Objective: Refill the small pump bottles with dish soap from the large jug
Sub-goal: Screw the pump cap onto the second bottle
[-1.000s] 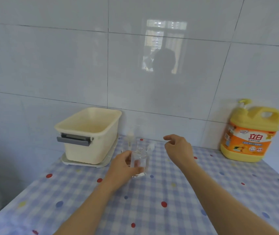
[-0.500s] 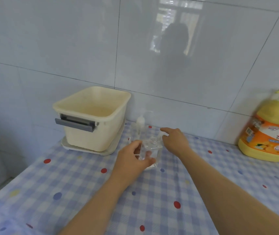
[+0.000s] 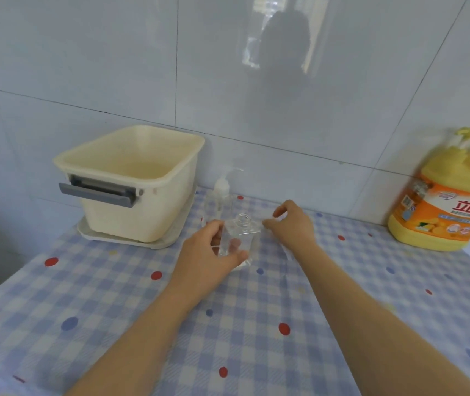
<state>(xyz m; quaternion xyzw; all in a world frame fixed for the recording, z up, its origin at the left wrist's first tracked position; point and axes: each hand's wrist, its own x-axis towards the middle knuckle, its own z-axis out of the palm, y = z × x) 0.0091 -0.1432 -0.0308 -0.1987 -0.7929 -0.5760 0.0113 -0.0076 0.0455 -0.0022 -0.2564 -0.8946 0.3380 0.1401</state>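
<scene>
Currently left hand (image 3: pixel 208 252) grips the uncapped clear pump bottle (image 3: pixel 243 228) at frame centre, presumably steadying it upright for filling. Right hand (image 3: pixel 293 224): fingers curled beside its neck; whether they hold anything is unclear. Dish soap jug (image 3: pixel 439 207) stands untouched, far right.

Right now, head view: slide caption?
Left hand grips an open-necked clear bottle on the checked cloth, right hand curled beside it; yellow soap jug stands far right.
</scene>
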